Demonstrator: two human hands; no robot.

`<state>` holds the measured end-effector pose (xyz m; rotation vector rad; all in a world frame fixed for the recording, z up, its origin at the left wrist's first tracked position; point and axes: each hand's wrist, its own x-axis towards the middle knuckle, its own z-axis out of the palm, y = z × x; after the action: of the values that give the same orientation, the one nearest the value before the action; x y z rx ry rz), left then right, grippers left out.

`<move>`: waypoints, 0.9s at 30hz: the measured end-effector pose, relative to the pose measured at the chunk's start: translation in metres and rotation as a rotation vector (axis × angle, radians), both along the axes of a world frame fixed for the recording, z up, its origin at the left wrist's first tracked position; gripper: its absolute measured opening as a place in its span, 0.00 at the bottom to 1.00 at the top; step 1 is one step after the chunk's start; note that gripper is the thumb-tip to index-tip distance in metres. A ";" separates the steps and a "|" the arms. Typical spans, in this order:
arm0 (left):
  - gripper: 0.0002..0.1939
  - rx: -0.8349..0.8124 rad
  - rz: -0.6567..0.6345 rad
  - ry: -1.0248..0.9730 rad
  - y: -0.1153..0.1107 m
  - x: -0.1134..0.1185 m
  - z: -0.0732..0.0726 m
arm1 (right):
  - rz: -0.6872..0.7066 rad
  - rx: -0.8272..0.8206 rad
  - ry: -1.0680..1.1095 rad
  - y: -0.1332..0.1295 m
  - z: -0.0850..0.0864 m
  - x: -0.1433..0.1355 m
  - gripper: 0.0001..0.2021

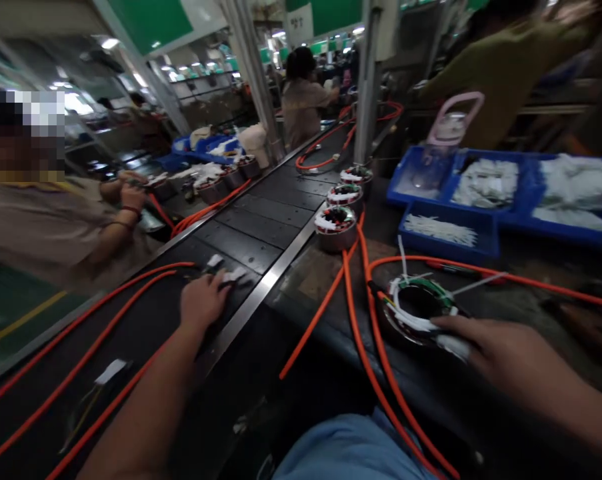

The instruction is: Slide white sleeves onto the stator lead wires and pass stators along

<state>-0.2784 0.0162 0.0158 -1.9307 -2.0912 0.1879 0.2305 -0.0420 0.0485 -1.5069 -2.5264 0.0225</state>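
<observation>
Had the left hand (204, 298) over the black conveyor (245, 225), right at the white connectors (215, 261); couldn't tell, through blur, whether with fingers apart or clamped! And over right, clamped the right hand (505, 348) by its fingers on the wound ring (405, 320), on the bench (308, 275) near the blue tray (445, 247)!

My bare left forearm (151, 393) slants forward from below, the wrist roughly straight. My left hand (204, 301) is back-up, its fingers bent, their tips blurred. My bare right forearm (571, 403) angles inward, and my right hand (498, 348) points leftward, index finger stretched out, lower fingers mostly hidden.
</observation>
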 end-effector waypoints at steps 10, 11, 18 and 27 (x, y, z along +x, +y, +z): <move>0.20 0.445 -0.559 -0.269 0.037 0.076 0.015 | -0.101 -0.177 -0.035 -0.001 0.018 -0.019 0.16; 0.18 0.374 -0.766 -0.403 0.032 0.111 0.022 | -0.104 -0.182 -0.037 -0.002 0.018 -0.021 0.16; 0.25 0.008 -1.402 -0.515 0.009 0.291 0.032 | 0.008 -0.209 0.156 -0.009 0.027 -0.007 0.15; 0.19 0.216 -1.353 -0.560 0.010 0.315 0.002 | -0.846 0.209 0.287 0.095 -0.012 0.158 0.19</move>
<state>0.0368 0.0257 0.0181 -2.9159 -0.5125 -0.8732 0.3888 0.0532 0.0362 -2.1499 -1.4750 -0.1346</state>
